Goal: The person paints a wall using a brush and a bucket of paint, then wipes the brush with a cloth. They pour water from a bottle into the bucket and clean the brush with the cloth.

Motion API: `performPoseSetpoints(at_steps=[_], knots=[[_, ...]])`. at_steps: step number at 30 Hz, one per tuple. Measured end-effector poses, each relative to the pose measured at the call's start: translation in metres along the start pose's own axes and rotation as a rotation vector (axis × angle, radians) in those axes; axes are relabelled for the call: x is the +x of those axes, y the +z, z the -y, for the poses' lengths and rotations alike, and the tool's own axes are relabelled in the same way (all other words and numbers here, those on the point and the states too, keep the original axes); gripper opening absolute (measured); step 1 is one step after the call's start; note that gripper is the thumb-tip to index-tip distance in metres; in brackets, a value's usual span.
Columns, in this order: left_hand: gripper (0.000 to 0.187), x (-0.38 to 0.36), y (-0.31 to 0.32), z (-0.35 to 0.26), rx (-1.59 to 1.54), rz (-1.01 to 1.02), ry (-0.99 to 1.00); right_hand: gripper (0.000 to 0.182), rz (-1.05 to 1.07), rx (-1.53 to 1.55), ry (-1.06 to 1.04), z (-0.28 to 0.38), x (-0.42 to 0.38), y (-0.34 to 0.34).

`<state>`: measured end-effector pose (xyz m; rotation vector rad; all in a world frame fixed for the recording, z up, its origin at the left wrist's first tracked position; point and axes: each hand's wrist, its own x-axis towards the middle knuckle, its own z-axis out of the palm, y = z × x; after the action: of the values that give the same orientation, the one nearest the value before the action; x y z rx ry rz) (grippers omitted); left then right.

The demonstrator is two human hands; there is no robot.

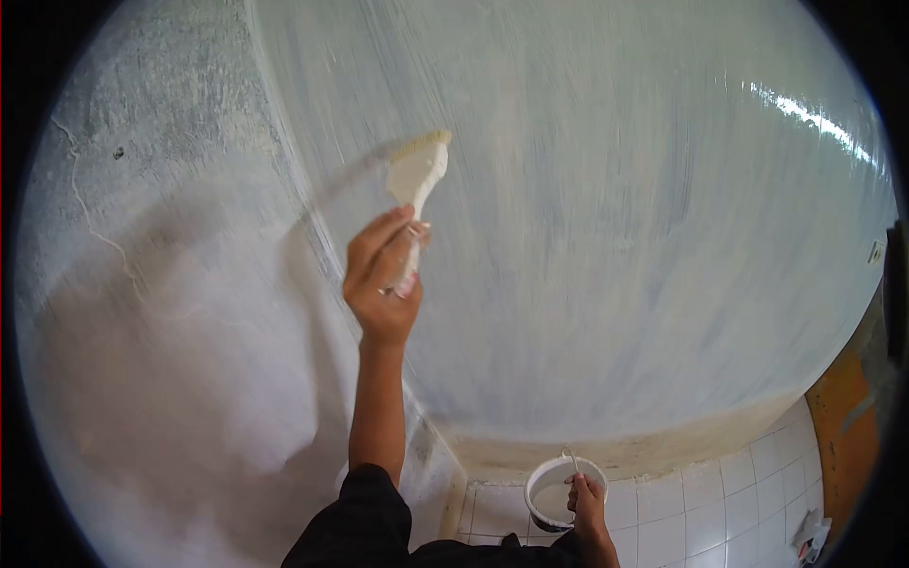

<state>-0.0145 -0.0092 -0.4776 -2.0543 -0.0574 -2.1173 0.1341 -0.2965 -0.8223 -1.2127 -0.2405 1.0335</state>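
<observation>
My left hand (383, 275) is raised in front of the wall, its fingers closed around the handle of a wide white paintbrush (417, 180). The brush points upward, its pale yellowish bristles close to the streaked grey-white wall (568, 237). White smears cover the handle, with a pinkish patch near its lower end. Low on the right, my right hand (587, 502) grips the thin handle of a white bucket (532, 485). Whitish liquid shows inside the bucket, and the hand overlaps its right side.
An adjoining wall (170, 360) on the left has a crack and a small hole; the corner runs between the walls. White floor tiles (701, 521) lie below. An orange-brown panel (847, 417) stands at right, near a crumpled plastic bag (811, 535) on the floor.
</observation>
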Motion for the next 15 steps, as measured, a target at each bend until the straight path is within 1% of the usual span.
performPoseSetpoints(at_steps=[1, 3, 4, 6, 8, 11, 14, 15], knots=[[0.015, -0.014, 0.003, 0.010, 0.048, -0.007, 0.077, 0.028, 0.000, 0.005, -0.007, 0.001, 0.001, 0.001], [0.008, -0.053, 0.010, 0.014, 0.111, 0.069, 0.126, 0.028, -0.012, 0.025, -0.023, 0.002, 0.005, 0.001], [0.007, -0.079, 0.011, 0.012, 0.141, 0.114, 0.146, 0.028, -0.021, 0.035, -0.023, 0.000, 0.004, -0.001], [0.004, -0.138, 0.015, 0.006, 0.165, 0.137, 0.132, 0.027, -0.028, 0.055, -0.026, 0.000, 0.004, -0.008], [0.018, -0.196, 0.018, -0.005, 0.157, 0.130, 0.062, 0.027, -0.004, 0.056, -0.049, 0.004, 0.011, -0.009], [0.019, -0.255, 0.006, -0.037, 0.232, 0.232, 0.022, 0.027, 0.031, 0.046, -0.074, 0.007, 0.013, -0.018], [0.017, -0.294, -0.012, -0.073, 0.222, 0.329, -0.126, 0.027, 0.092, 0.053, -0.059, 0.017, 0.016, -0.029], [0.016, -0.301, -0.018, -0.087, 0.179, 0.356, -0.239, 0.027, 0.110, 0.048, -0.039, 0.021, 0.015, -0.034]])
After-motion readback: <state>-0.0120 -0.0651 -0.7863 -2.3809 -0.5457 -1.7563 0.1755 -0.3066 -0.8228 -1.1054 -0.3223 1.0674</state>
